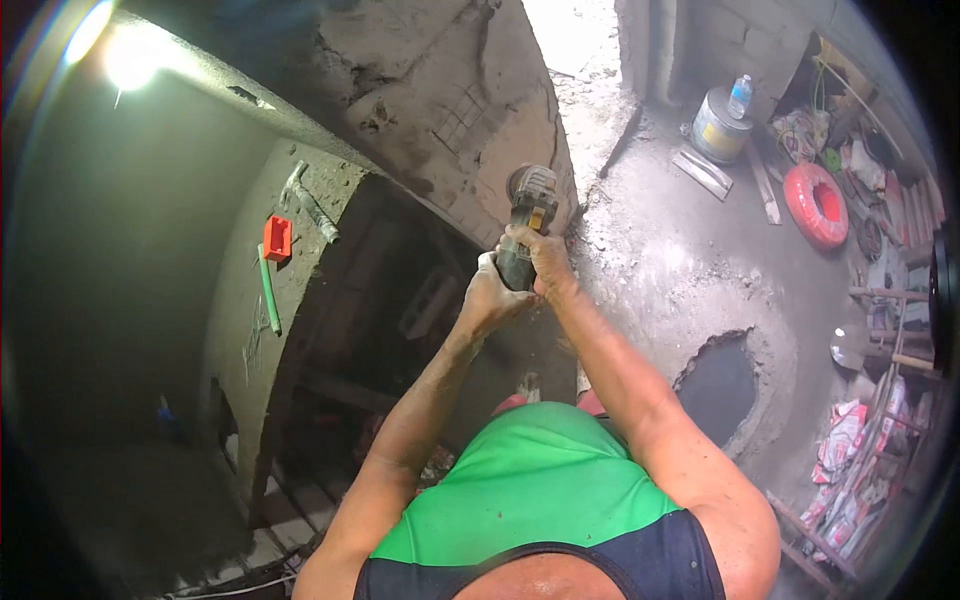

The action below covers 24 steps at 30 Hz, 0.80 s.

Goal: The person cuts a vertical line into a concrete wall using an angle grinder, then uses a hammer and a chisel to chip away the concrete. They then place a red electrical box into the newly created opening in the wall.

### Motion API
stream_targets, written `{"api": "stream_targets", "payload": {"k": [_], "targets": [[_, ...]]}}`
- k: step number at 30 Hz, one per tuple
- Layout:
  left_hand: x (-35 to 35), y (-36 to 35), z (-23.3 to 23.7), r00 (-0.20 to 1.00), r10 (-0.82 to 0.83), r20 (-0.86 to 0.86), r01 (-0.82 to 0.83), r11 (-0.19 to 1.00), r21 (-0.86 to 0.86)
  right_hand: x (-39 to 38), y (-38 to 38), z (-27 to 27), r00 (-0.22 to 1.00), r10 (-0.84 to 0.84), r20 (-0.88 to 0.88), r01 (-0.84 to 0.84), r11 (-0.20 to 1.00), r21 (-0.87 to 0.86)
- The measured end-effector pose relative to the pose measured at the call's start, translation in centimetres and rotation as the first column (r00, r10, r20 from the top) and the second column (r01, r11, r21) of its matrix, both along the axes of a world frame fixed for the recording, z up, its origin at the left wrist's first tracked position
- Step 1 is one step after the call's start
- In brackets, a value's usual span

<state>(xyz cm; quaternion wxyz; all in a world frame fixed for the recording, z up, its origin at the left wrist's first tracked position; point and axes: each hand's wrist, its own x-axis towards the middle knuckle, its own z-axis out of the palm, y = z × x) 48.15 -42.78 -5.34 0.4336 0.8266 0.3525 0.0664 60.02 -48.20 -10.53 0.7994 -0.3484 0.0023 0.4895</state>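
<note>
An angle grinder (533,205) is gripped in both hands, its head and disc pointing away from me against the rough concrete wall (450,100). My left hand (490,295) is closed around the rear of its dark body from the left side. From the right, my right hand (545,258) wraps over the body, just behind the yellow part. Dust coats my left fingers. A pale, smoothed patch of concrete shows around the disc, which the grinder head partly hides.
On a ledge to the left lie a hammer (312,203), a red electrical box (278,238) and a green tube (269,290). A hole (720,385) opens in the floor at right. Further back stand a bucket (715,130) with a water bottle (740,95) and a red coil (815,205).
</note>
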Motion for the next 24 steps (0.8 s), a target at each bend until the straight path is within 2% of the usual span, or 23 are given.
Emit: {"api": "stream_targets", "payload": {"k": [3,5,7,10,12,13,14,16,18,20,24], "targets": [[1.4,0.8,0.5,0.995,-0.025,-0.101,0.02,0.998,-0.052,1.5,1.6,-0.1,0.999,0.008,0.04,-0.009,1.0,0.017],[2.5,1.7,0.2,0.997,0.052,-0.06,-0.045,0.993,0.108,2.0,2.5,0.3,0.999,0.014,0.044,-0.016,0.999,0.035],[3.2,2.9,1.8,0.998,0.053,-0.025,-0.049,0.99,0.133,2.5,3.1,2.3,1.0,0.009,0.012,-0.011,0.983,0.182],[4.5,4.9,3.9,0.997,0.081,0.012,-0.082,0.987,0.138,3.7,5.4,3.6,0.994,0.028,0.104,-0.043,0.987,0.153],[4.9,5.4,6.3,0.999,0.034,0.018,-0.036,0.995,0.091,4.8,6.7,4.8,0.988,0.049,0.149,-0.066,0.992,0.109],[5.0,5.5,6.6,0.992,0.082,0.094,-0.096,0.983,0.159,5.2,7.1,5.4,0.981,0.049,0.188,-0.067,0.994,0.092],[5.3,5.9,7.3,0.989,0.09,0.118,-0.107,0.983,0.15,5.9,7.7,6.2,0.972,0.048,0.232,-0.067,0.995,0.075],[5.6,6.7,8.5,0.993,0.021,0.118,-0.027,0.999,0.046,6.4,8.6,7.4,0.959,0.07,0.273,-0.09,0.994,0.063],[6.1,8.3,7.8,0.99,0.011,0.143,-0.018,0.999,0.051,6.7,9.2,8.5,0.955,0.046,0.294,-0.051,0.999,0.009],[6.4,9.3,7.9,0.999,0.004,0.042,-0.003,1.0,-0.011,6.4,9.9,9.4,0.953,0.045,0.301,-0.051,0.999,0.013],[6.7,11.1,7.6,0.996,-0.009,0.092,0.01,1.0,-0.012,7.4,11.7,8.9,0.946,0.066,0.317,-0.084,0.996,0.042]]}}
